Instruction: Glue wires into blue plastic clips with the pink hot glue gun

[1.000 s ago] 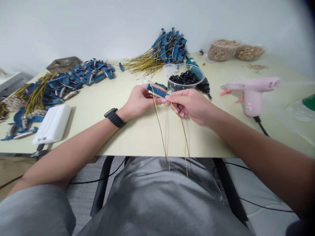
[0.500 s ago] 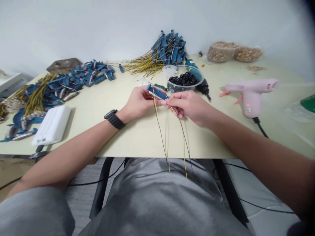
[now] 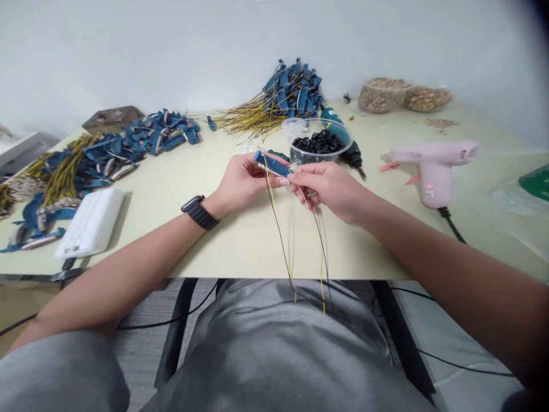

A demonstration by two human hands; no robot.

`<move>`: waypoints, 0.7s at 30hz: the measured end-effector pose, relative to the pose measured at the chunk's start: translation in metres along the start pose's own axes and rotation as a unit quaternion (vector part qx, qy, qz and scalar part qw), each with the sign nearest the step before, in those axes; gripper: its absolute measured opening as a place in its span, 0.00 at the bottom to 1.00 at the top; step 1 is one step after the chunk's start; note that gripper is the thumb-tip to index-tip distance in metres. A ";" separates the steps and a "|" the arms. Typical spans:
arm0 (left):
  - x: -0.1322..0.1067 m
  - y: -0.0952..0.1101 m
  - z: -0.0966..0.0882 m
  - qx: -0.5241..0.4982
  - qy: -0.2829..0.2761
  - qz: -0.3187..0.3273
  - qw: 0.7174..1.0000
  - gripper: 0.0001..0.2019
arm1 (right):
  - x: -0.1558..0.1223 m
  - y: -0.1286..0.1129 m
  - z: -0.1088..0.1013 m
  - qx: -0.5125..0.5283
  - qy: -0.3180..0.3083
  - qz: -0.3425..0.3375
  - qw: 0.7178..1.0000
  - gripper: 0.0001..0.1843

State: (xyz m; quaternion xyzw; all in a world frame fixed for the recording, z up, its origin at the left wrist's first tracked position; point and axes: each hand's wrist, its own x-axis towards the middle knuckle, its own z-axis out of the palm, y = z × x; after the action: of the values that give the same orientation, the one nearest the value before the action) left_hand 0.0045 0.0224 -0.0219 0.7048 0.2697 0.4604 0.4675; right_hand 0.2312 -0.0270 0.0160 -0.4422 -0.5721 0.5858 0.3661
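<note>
My left hand (image 3: 246, 181) holds a small blue plastic connector (image 3: 273, 164) between thumb and fingers. My right hand (image 3: 328, 190) sits just beside it, fingertips pinched on thin yellow and black wires (image 3: 283, 240) that run from the connector. The wires hang down past the table's front edge toward my grey shirt. The two hands nearly touch at the fingertips, and the fingers hide part of the connector. A black watch band (image 3: 199, 212) circles my left wrist.
Heaps of blue connectors with yellow wires (image 3: 107, 154) lie at the left and back. A clear bowl of black parts (image 3: 319, 146), a rotary tool (image 3: 338, 129), a pink glue gun (image 3: 431, 166), a white power bank (image 3: 90, 223) and bags of granular material (image 3: 381, 95) share the cream table.
The whole scene sits slightly lower and tilted in the view. My hands stay close together, still holding the blue connector and wires, with only a slight shift.
</note>
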 end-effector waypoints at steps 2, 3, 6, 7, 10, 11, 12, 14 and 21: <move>0.000 0.001 0.000 0.005 0.007 0.005 1.000 0.29 | 0.000 0.000 0.000 0.005 0.010 -0.010 1.000 0.19; 0.000 0.001 0.000 0.007 0.009 0.007 1.000 0.29 | 0.000 0.000 0.001 0.007 0.014 -0.014 1.000 0.19; 0.000 0.003 0.001 0.019 0.014 0.017 1.000 0.29 | -0.001 0.000 0.002 0.006 0.027 -0.028 0.999 0.16; -0.001 0.003 0.001 0.025 0.016 0.020 0.999 0.29 | -0.001 0.000 0.002 0.000 0.034 -0.035 0.999 0.15; -0.001 0.003 0.001 0.045 0.025 0.024 0.998 0.30 | -0.003 0.000 0.004 -0.030 0.069 -0.057 0.996 0.15; -0.001 0.003 0.001 0.052 0.027 0.024 0.998 0.30 | -0.004 0.000 0.004 -0.039 0.081 -0.063 0.994 0.15; -0.001 0.003 0.002 0.057 0.028 0.024 0.998 0.31 | -0.004 0.000 0.005 -0.047 0.091 -0.069 0.992 0.16; 0.000 0.003 0.002 0.061 0.030 0.028 0.997 0.30 | -0.004 0.000 0.005 -0.059 0.102 -0.081 0.990 0.15; 0.001 0.000 0.002 0.084 0.035 0.033 0.995 0.30 | -0.004 0.005 0.005 -0.111 0.119 -0.122 0.979 0.13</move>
State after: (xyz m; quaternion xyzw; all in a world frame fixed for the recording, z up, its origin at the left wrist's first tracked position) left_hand 0.0072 0.0223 -0.0213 0.7334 0.2998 0.4762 0.3814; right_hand 0.2278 -0.0326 0.0109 -0.4733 -0.6356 0.4130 0.4488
